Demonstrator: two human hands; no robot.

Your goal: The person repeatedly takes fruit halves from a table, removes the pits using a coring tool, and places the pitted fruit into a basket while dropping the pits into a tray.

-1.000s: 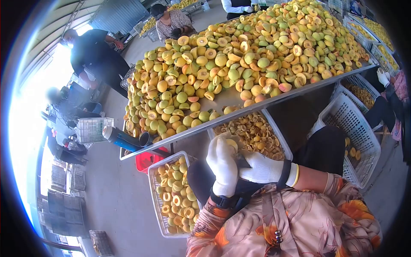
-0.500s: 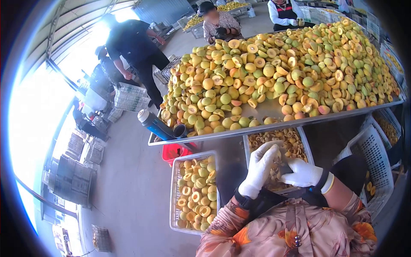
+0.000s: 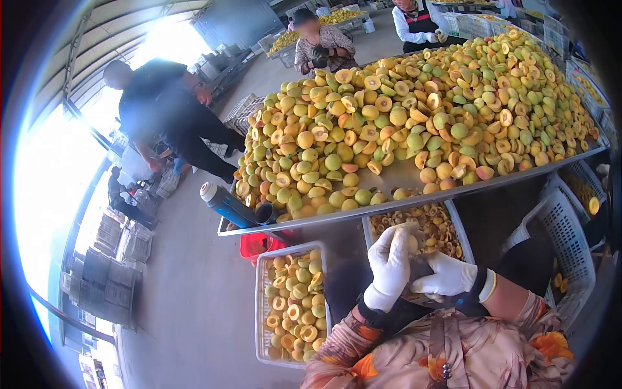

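Note:
Both my hands wear white gloves and are held close together above a crate (image 3: 461,227) of brownish fruit scraps or pits. My left hand (image 3: 390,264) has its fingers pressed together and bent. At its fingertips is a pale, roundish piece, partly hidden, that I cannot make out. My right hand (image 3: 447,273) is curled beside it, with something small and dark near its fingertips. Beyond my hands, a metal-rimmed table (image 3: 382,209) carries a large heap of apricot halves (image 3: 414,120). To the left stands a white crate (image 3: 260,324) of apricot halves.
A blue flask (image 3: 227,206) and a dark cup (image 3: 265,214) stand at the table's left corner, above a red bucket (image 3: 254,246). White crates (image 3: 562,240) sit at my right. A person in dark clothes (image 3: 172,110) stands left; two others (image 3: 324,48) work across the table.
My hands have shifted slightly down and stay close together. My view has turned a little. The person in dark clothes at the left has straightened and changed position.

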